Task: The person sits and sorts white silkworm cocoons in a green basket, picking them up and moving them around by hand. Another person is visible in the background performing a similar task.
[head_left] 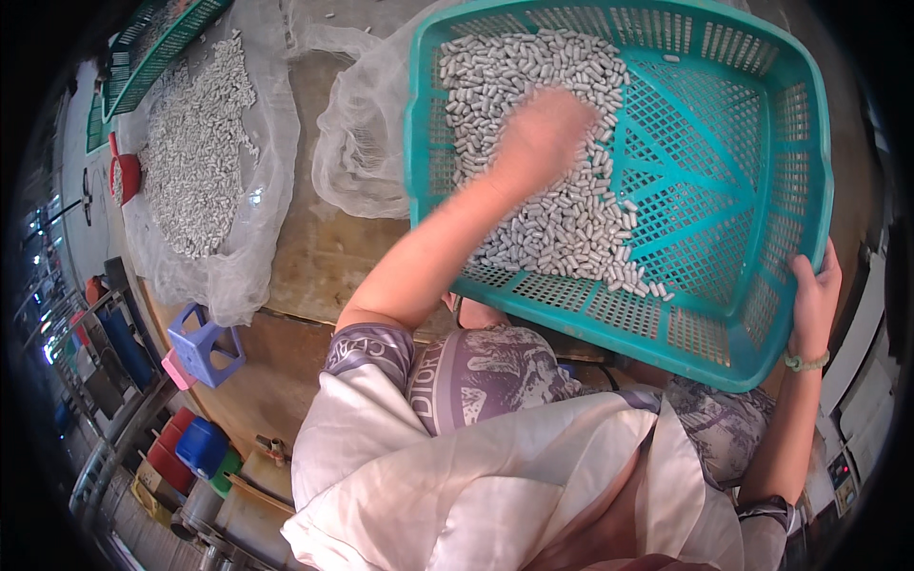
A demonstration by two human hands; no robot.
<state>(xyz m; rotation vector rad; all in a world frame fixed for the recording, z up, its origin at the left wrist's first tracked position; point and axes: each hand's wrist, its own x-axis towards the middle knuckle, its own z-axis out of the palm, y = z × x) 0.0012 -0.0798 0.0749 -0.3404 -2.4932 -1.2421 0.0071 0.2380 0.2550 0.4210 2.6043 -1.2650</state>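
Observation:
A teal plastic basket (743, 333) with a perforated bottom is tilted in front of me and holds several small grey cylindrical pieces (562, 219). My left hand (543, 138) is inside the basket, blurred, resting on the pile of grey pieces; I cannot tell whether its fingers hold any. My right hand (814, 295) grips the basket's near right corner rim and wears a pale bead bracelet at the wrist.
White netting (357, 143) lies on the wooden table left of the basket. Farther left a larger heap of grey pieces (195, 152) sits on netting, with a red scoop (124, 176) and another teal basket (152, 48). A purple stool (202, 344) and coloured containers (195, 447) stand below.

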